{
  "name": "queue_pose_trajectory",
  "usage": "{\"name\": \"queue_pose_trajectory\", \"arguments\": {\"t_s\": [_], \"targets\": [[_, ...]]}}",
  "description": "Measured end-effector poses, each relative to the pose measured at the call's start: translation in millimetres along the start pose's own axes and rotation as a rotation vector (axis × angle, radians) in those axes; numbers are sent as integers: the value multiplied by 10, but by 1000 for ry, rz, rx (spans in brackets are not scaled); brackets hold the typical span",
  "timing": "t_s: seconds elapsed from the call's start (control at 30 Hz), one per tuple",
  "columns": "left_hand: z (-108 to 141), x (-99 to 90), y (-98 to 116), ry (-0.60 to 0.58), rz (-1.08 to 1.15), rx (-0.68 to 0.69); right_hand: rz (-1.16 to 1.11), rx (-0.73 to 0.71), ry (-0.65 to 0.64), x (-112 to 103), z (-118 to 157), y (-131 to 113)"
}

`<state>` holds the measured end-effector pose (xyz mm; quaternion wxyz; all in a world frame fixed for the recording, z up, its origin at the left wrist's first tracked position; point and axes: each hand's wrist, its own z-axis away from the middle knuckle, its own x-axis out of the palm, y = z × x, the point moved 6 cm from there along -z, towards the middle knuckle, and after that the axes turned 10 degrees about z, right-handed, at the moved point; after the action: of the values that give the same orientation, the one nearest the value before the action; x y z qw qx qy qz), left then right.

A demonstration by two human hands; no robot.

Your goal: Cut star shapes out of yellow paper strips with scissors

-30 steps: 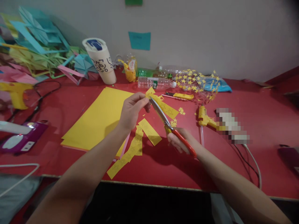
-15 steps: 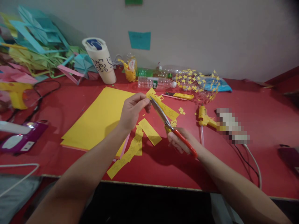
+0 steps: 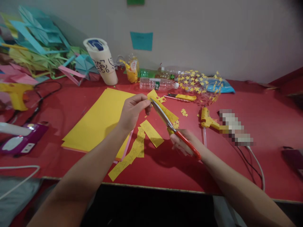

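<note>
My left hand [image 3: 134, 110] pinches the end of a yellow paper strip [image 3: 168, 113] that slants down to the right. In my right hand [image 3: 182, 142] are the red-handled scissors [image 3: 186, 143], their blade tips at the strip close to my left fingertips. Whether the blades are fully closed cannot be made out. Below the hands lie loose yellow strips [image 3: 151, 134] with star outlines drawn on them. Small cut yellow stars [image 3: 184, 112] rest to the right of the held strip. A stack of yellow sheets [image 3: 94, 118] sits under and beside my left forearm.
Behind the hands stand a white tumbler [image 3: 104, 64], a lying clear bottle [image 3: 149, 84] and a star-covered bottle [image 3: 194, 82]. A yellow cutter [image 3: 186, 97] lies nearer. One glue gun [image 3: 207, 119] is at right, another [image 3: 17, 94] at left, near folded paper [image 3: 42, 31] and a purple power strip [image 3: 26, 135].
My left hand has shifted slightly left with the strip, whose far end has also moved a little left. The scissor tips have moved slightly left with it.
</note>
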<state>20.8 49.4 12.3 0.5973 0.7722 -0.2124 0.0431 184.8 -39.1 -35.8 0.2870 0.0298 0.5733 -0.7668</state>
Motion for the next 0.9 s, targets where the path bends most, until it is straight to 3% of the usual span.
{"name": "queue_pose_trajectory", "arguments": {"t_s": [0.6,0.9], "targets": [[-14,-10,22,-26,1,-9,16,11,-4,-3,0,-18],[-45,-77,71,21,0,64,10,-1,-2,4,9,-30]]}}
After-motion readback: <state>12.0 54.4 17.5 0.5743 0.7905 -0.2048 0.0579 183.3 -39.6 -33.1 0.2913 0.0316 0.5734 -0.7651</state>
